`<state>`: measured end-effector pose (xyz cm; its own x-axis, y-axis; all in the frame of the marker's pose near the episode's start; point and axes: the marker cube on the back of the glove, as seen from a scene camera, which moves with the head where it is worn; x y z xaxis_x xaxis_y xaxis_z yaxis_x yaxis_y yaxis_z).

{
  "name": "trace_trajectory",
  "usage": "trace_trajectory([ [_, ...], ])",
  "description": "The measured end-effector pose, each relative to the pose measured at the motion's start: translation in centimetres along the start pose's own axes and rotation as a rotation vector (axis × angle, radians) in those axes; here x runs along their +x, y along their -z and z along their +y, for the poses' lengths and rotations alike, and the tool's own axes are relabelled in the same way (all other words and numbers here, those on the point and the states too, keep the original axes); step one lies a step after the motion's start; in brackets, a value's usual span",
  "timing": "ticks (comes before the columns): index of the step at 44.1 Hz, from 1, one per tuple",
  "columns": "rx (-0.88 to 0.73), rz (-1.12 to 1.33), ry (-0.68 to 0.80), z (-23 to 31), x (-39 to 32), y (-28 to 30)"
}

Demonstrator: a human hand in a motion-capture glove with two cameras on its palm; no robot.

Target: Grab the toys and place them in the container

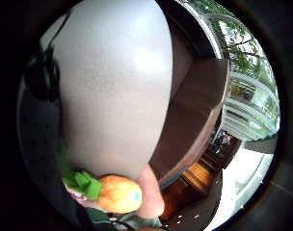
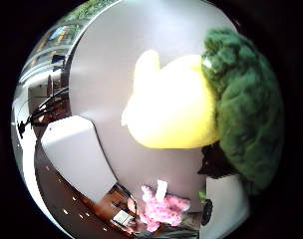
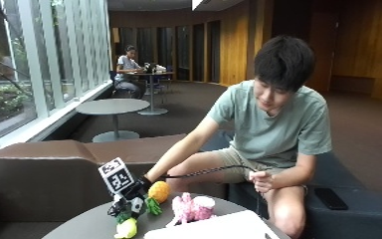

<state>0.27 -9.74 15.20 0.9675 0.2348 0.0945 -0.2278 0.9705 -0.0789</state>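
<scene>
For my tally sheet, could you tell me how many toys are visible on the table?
3. A yellow-and-green plush sits under the gloved right hand, an orange toy with green leaves lies just behind that hand, and a pink plush rests beside the white container. Others may be hidden.

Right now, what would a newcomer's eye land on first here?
Probably the gloved right hand low over the round grey table, gripping a yellow-and-green plush toy that fills the thumb side palm view. Next, the orange pineapple-like toy and the pink plush, both beside that hand on the table. A white container sits at the table's near edge.
</scene>
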Motion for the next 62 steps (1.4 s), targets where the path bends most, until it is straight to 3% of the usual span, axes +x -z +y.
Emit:
trace_trajectory([
  [7,0.080,0.085,0.034,4.2,-1.4,6.5],
  [20,0.329,0.100,0.183,16.3,-9.0,25.2],
  [29,0.509,0.061,0.366,23.4,-21.9,31.3],
  [36,0.540,-0.001,0.493,24.3,-31.4,30.9],
  [41,0.588,0.089,0.542,26.2,-33.8,27.8],
  [48,0.514,0.136,0.597,25.4,-38.7,23.2],
  [53,0.457,0.159,0.596,24.1,-39.3,20.4],
  [59,0.236,0.170,0.584,23.0,-37.0,18.8],
  [62,0.295,0.163,0.581,22.9,-34.3,20.0],
])
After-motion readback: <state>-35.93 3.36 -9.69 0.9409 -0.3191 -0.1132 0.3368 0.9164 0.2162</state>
